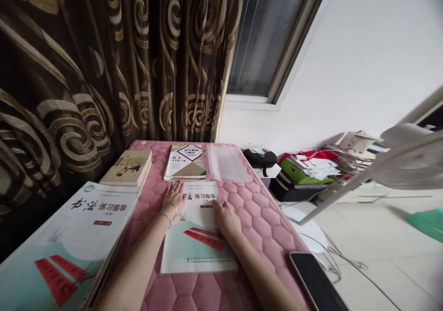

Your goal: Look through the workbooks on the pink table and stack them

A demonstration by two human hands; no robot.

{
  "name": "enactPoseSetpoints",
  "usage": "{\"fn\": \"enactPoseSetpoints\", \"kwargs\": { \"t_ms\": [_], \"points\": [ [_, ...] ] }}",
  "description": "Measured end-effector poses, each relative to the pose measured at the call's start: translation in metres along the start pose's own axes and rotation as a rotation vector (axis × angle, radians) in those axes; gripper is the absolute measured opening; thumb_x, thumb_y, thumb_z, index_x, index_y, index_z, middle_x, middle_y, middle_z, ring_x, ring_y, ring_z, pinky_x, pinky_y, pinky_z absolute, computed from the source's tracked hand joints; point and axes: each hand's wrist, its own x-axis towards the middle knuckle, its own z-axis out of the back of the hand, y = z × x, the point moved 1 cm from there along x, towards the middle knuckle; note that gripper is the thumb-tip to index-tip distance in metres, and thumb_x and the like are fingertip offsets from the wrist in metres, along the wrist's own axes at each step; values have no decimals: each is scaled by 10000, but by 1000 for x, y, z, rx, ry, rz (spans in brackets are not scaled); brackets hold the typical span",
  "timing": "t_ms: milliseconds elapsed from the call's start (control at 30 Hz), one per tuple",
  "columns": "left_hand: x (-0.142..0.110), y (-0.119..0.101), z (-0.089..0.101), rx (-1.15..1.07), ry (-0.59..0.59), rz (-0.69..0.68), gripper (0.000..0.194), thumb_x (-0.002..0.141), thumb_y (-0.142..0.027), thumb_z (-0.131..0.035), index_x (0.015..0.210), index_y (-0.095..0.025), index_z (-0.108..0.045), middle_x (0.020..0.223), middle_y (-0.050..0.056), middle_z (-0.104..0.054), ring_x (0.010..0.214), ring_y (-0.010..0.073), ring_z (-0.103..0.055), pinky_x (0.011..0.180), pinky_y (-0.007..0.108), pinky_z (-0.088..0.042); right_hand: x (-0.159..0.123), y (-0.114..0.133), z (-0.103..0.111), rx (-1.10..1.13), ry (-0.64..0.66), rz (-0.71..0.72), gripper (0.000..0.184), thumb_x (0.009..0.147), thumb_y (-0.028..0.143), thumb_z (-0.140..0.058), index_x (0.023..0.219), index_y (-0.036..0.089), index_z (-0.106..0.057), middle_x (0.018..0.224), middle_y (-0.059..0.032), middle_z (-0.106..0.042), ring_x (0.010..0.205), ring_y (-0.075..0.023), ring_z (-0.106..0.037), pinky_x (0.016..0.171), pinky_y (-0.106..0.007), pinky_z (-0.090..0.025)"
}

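Two bare hands flat on a calligraphy workbook [199, 242], mid-frame, on a pink quilted mat [263, 223].

Workbook lies face up, long axis running from the lower middle of the frame toward the curtain [138, 57], title end away from the person. Left hand [175, 198] open, palm down at its upper left edge; right hand [226, 218] open, palm down, fingers [217, 205] on its right edge; neither grips. Two thin bangles [165, 218] on left wrist. Counted on mat: two calligraphy workbooks, the second copy [69, 237] at lower left; two other books, a small one [127, 168] and a Chinese-language one [185, 162], at top; one clear plastic sleeve [226, 163]; one phone [316, 281] at lower right.
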Motion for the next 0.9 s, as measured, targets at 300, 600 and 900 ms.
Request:
{"fn": "enactPoseSetpoints", "kwargs": {
  "t_ms": [300, 600, 900],
  "points": [
    [1, -2, -4, 20, -3, -7, 580, 946, -284, -261, 1511, -153, -268, 1593, 68, -200, 1466, 234, -196, 1188, 472, -168, 56, 71, -21, 97, 101, 504, 518, 1002, 368, -274, 1479, 181, -357, 1540, -70, -347, 1441, -216, -245, 1163, -437, -215],
    [3, -9, 0, 40, -21, 4, 600, 954, -330, -241, 1502, -89, -272, 1587, 95, -206, 1462, 244, -208, 1197, 467, -140, 76, 6, -30, 22, 62, 193, 622, 1001, 438, -215, 1506, 77, -259, 1578, -137, -187, 1472, -225, -141, 1177, -457, -100],
    [-85, -53, -28, 39, -129, -239, 577, 932, -318, -356, 1489, -169, -331, 1579, 84, -252, 1448, 250, -251, 1178, 460, -224, 74, 9, -33, 9, 93, 186, 615, 1004, 418, -197, 1514, 76, -228, 1588, -117, -160, 1476, -213, -114, 1180, -452, -81]
  ]
}}
